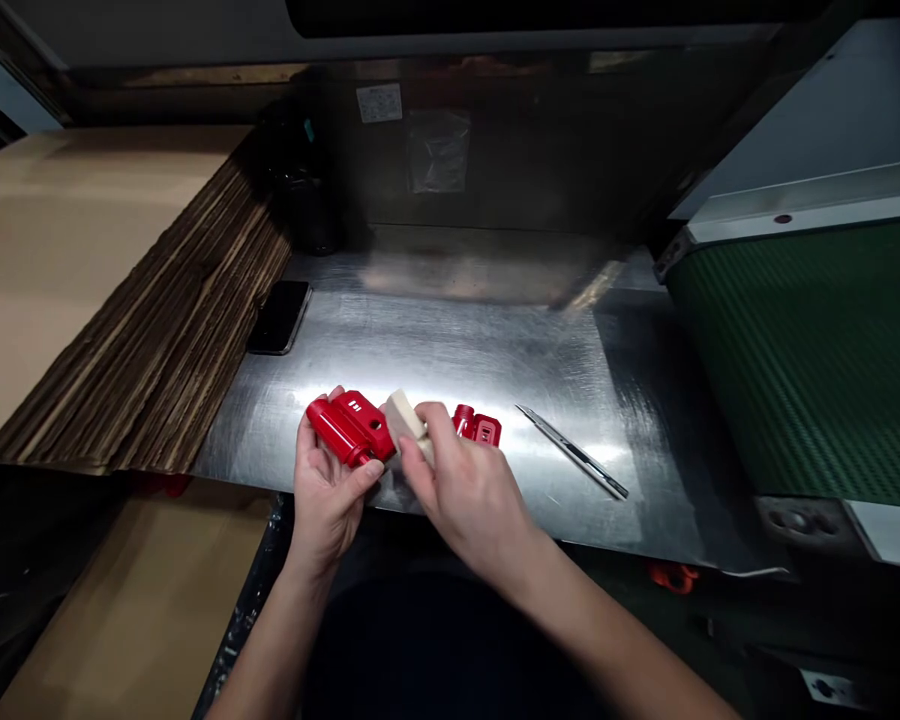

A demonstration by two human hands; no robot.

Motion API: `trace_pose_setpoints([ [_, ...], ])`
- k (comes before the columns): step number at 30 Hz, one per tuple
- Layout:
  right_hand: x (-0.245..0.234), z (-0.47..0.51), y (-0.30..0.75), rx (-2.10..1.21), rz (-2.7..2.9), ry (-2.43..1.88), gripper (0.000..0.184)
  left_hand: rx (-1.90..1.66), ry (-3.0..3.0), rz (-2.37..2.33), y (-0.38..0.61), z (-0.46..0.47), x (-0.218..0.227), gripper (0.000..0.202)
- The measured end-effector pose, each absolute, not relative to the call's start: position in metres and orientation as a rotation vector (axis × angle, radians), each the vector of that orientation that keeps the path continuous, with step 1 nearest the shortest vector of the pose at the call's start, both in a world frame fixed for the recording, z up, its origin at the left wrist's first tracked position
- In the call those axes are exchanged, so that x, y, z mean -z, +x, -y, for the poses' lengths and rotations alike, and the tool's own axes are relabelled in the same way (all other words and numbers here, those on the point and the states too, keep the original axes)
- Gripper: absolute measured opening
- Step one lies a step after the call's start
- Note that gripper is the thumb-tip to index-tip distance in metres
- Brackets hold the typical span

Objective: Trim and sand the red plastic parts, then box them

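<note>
My left hand (324, 492) is wrapped round a glossy red plastic part (339, 432), which has a rounded barrel on one side and a flat side with a dark hole. Between the thumb and fingers of my right hand (474, 490) is a pale, cream-coloured block (406, 414); its lower end is hidden by the fingers. The block is close to the right side of the red part, and I cannot tell whether they touch. Just behind my right hand, a second red plastic part (486, 430) lies on the metal table, partly covered by the hand.
A slim silver utility knife (574, 453) lies on the metal table (450, 340) at right. At left are a black phone (280, 317) and a tall stack of cardboard sheets (157, 310). A dark bottle (307, 200) stands behind. A green conveyor belt (817, 350) borders the right.
</note>
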State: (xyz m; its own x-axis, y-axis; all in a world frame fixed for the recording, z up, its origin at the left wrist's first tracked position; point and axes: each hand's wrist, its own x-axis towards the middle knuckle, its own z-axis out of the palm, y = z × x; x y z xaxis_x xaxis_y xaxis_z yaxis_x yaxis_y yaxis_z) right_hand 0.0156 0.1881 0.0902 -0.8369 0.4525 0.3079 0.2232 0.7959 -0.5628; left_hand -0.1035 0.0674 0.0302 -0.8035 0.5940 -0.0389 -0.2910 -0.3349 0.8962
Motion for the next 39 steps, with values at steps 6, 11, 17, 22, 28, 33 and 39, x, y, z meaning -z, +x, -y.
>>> trace_pose_setpoints([
  [6,-0.091,-0.186,0.014,-0.779,2.654,-0.53,0.014,-2.157,0.364,-1.383,-0.102,-0.065,-0.032,0.088],
  [11,-0.1,-0.185,0.013,-0.864,2.763,-0.558,0.015,-2.139,0.343,-1.379,-0.103,-0.064,-0.036,0.086],
  [17,-0.1,-0.197,0.004,-0.839,2.856,-0.644,0.028,-2.132,0.357,-1.333,-0.105,-0.06,-0.041,0.082],
  [22,-0.085,-0.285,-0.019,-0.661,2.664,-1.133,0.041,-2.073,0.436,-1.246,-0.108,-0.052,-0.043,0.08],
  [28,-0.077,-0.324,-0.003,-0.48,2.514,-1.11,0.034,-1.815,0.678,-1.453,-0.134,-0.045,-0.032,0.076],
  [33,-0.07,-0.273,0.056,-0.687,2.551,-0.811,0.031,-1.461,0.896,-1.853,-0.177,-0.035,-0.037,0.101],
  [39,-0.048,-0.246,0.085,-0.73,2.894,-0.711,0.094,-1.187,1.121,-2.058,-0.236,-0.02,-0.046,0.112],
])
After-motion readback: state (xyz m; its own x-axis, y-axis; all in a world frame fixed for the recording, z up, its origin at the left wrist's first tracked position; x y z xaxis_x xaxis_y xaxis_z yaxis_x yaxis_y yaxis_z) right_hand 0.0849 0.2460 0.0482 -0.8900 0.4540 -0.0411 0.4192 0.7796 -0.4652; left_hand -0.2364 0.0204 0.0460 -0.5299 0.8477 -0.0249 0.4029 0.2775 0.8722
